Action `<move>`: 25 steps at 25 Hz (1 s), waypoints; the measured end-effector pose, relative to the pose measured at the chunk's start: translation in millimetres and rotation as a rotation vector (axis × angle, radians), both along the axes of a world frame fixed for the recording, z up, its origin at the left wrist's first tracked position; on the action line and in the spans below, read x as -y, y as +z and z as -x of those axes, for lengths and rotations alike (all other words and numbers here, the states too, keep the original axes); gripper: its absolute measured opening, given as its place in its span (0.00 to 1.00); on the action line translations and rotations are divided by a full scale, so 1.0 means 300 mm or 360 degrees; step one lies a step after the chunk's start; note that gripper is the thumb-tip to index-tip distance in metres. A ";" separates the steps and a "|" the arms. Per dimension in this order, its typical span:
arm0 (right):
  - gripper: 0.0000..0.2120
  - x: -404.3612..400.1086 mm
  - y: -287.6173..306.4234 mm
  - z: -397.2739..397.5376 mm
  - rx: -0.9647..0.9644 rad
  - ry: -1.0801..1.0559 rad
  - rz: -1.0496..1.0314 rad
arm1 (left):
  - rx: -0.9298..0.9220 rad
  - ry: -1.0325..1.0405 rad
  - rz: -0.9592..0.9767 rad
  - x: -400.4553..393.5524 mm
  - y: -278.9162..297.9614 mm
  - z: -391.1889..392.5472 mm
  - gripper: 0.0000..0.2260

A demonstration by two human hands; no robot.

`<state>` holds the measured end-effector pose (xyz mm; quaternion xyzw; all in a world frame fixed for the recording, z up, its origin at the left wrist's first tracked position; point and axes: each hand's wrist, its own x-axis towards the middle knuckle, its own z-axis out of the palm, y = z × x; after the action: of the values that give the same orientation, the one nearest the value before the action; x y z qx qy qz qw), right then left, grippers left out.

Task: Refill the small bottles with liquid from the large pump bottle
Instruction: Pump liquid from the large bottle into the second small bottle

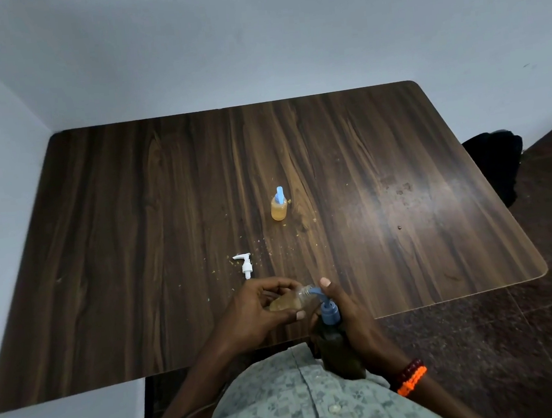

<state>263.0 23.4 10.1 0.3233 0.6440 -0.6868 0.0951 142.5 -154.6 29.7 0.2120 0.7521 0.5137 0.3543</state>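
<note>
While the right hand (343,306) grips the dark large pump bottle (339,351) at the table's near edge, forefinger on its blue pump head (328,310), left hand (264,311) holding a tilted small bottle (292,301) at the spout, loose white pump (244,265) beyond on the wooden table (134,222), capped amber bottle (279,205) upright farther back

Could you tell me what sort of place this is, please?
Probably a plain, sparsely furnished room, not a workshop: a dark wood-grain table pushed into a corner of bare pale walls, and a dark tiled floor.
</note>
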 end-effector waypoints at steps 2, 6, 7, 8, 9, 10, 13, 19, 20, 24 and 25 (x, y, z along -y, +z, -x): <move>0.46 -0.004 -0.015 -0.011 0.0046 -0.0051 -0.0072 | 0.0010 -0.0022 0.0011 -0.001 -0.005 -0.010 0.18; 0.39 -0.014 -0.005 -0.007 -0.0025 -0.0075 -0.0085 | 0.0034 -0.0031 -0.0039 -0.008 -0.002 -0.014 0.17; 0.42 -0.011 -0.003 -0.001 -0.0039 -0.0034 -0.0050 | 0.0029 -0.0021 -0.0048 -0.008 -0.002 -0.010 0.17; 0.45 -0.009 -0.004 0.003 -0.0034 0.0002 -0.0016 | 0.0019 -0.0008 -0.0049 -0.007 -0.002 -0.005 0.17; 0.47 -0.007 -0.003 0.004 -0.0010 0.0009 0.0004 | 0.0010 0.0004 -0.0048 -0.005 -0.002 -0.001 0.17; 0.48 -0.007 -0.006 0.002 0.0019 -0.0008 0.0000 | 0.0005 0.0010 -0.0047 -0.002 -0.003 0.000 0.17; 0.37 -0.005 -0.001 -0.011 0.0014 -0.0068 -0.0070 | 0.0018 -0.0009 -0.0007 -0.002 -0.006 -0.008 0.17; 0.35 0.003 0.047 0.006 -0.0005 -0.0026 -0.0044 | 0.0009 0.0001 -0.0023 0.000 -0.014 -0.001 0.18; 0.34 0.007 0.051 0.007 0.0010 -0.0026 -0.0043 | 0.0005 -0.0001 -0.0022 0.003 -0.015 0.002 0.18; 0.32 0.008 0.045 -0.008 0.0000 -0.0044 -0.0087 | 0.0017 -0.0045 0.0032 0.002 -0.018 -0.008 0.18; 0.32 0.007 0.042 -0.010 0.0007 -0.0048 -0.0092 | 0.0025 -0.0051 0.0037 0.001 -0.019 -0.013 0.18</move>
<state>265.9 21.4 22.7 0.3372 0.6584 -0.6686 0.0768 146.2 -155.0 24.0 0.2158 0.7517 0.5009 0.3708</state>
